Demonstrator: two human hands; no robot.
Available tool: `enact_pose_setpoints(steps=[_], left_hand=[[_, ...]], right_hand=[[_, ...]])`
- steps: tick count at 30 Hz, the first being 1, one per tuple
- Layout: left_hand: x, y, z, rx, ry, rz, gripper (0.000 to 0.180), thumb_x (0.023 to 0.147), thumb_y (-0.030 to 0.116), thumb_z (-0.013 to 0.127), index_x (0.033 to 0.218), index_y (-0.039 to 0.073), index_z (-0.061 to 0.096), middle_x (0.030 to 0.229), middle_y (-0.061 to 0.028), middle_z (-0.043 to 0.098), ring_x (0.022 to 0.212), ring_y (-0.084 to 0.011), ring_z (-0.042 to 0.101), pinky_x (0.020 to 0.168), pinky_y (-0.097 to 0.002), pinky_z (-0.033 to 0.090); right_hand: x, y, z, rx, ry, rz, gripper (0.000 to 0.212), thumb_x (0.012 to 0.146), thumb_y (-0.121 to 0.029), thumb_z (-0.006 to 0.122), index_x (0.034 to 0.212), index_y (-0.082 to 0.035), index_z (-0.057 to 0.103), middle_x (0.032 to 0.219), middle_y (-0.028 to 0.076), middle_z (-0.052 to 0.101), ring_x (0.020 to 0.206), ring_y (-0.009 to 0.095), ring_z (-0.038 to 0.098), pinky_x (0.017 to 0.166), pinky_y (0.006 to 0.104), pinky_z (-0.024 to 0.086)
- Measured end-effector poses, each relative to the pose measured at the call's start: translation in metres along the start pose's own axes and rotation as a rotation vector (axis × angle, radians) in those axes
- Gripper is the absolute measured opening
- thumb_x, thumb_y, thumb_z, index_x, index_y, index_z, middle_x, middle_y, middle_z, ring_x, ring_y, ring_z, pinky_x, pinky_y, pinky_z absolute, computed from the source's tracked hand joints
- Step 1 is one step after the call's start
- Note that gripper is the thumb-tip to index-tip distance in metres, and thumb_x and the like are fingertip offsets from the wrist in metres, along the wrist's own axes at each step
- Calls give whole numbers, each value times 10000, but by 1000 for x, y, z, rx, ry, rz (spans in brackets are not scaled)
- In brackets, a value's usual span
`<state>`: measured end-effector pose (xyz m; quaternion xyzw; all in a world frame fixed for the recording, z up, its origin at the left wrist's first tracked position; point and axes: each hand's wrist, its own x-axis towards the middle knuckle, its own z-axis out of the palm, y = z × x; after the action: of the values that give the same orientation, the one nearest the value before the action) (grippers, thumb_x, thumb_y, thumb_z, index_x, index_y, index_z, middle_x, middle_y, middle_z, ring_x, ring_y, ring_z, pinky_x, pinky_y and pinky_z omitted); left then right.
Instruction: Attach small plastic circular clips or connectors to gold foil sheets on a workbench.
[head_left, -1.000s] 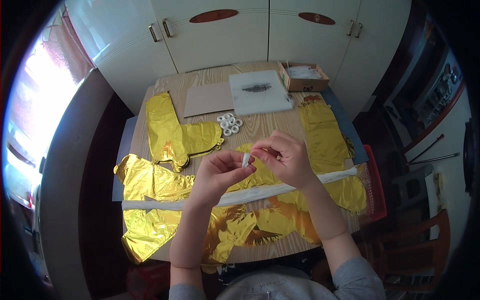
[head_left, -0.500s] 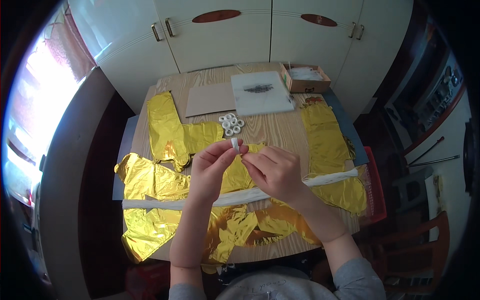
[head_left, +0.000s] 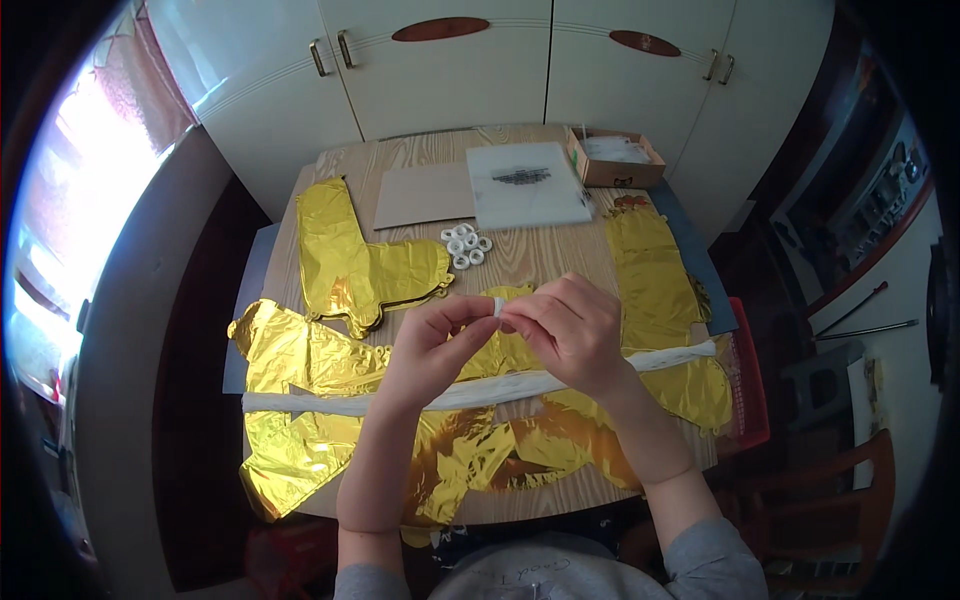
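Note:
My left hand (head_left: 432, 345) is closed in a pinch on a small white coil (head_left: 499, 306), which looks like rolled ribbon. The fingertips of my right hand (head_left: 572, 330) are pressed together at the same piece, and both hands meet there above the table. Fingers cover most of the coil. Below my wrists a long white bundle of strands (head_left: 325, 404) runs across the table. It lies over flat gold foil balloons (head_left: 300, 350). Beyond my hands several white rings (head_left: 465, 243) sit in a cluster.
A stack of gold foil (head_left: 335, 240) is at the left, more gold foil (head_left: 650, 265) at the right. A grey-brown board (head_left: 422, 195), a translucent white sheet (head_left: 530, 200) and a cardboard box (head_left: 625, 170) are at the back. A red basket (head_left: 748, 375) stands beside the table.
My left fingertips have moved right and slightly down with the white coil. My right hand has risen and shifted a little right, its fingertips now against the coil.

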<state>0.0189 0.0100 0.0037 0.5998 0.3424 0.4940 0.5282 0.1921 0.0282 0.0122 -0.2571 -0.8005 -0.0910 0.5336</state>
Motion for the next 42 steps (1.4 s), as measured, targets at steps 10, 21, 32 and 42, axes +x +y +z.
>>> enact_pose_setpoints(steps=[10,21,32,42], left_hand=[[-1,5,5,94,-47,-100,113,813,27,581,888,-53,610,822,-79,629,766,-122,594,723,-235,462],[4,-13,11,-370,88,99,221,856,-1,503,1062,-35,575,1003,-100,621,948,-131,566,868,-259,420],[5,-11,14,-210,155,126,245,859,-19,494,1095,-40,555,1027,-108,618,984,-138,568,863,-259,435],[3,-6,-3,-291,-175,-91,146,833,37,564,954,-34,603,880,-95,639,845,-142,601,778,-251,463]], right_hand=[[-3,5,1,150,-45,197,72,713,-111,669,744,-98,605,663,4,532,561,163,522,465,281,415],[-12,0,17,228,-28,352,98,704,15,655,789,-24,629,686,43,580,575,140,547,501,249,430],[-8,-1,11,216,31,363,80,695,15,651,744,-47,643,680,23,599,569,113,530,501,237,418],[-8,18,-7,1186,-395,750,178,834,-28,574,1006,8,596,887,64,635,827,118,606,744,243,498]])
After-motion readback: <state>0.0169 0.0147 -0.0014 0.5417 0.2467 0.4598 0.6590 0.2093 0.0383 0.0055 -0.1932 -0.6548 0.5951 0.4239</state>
